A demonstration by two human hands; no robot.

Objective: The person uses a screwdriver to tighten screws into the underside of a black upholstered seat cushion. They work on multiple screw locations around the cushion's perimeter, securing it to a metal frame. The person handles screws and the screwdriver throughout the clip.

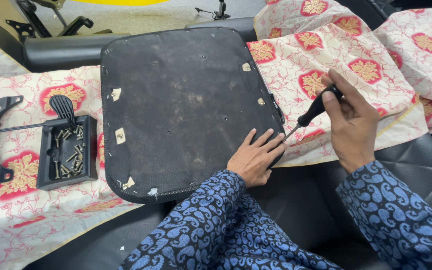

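Now the right hand [352,122] is gripping the black screwdriver [316,107] with fingers curled tight, its tip slanting down-left toward the seat pad's [186,110] right edge, where the left hand [254,159] is lying flat, fingers spread.

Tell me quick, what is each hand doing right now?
Left hand: open, flat on the black seat pad, holding nothing.
Right hand: closed around the screwdriver, its tip at the pad's edge by the left fingers.

Right hand [352,120] holds screwdriver [312,111]; left hand [254,159] presses seat pad [186,110].
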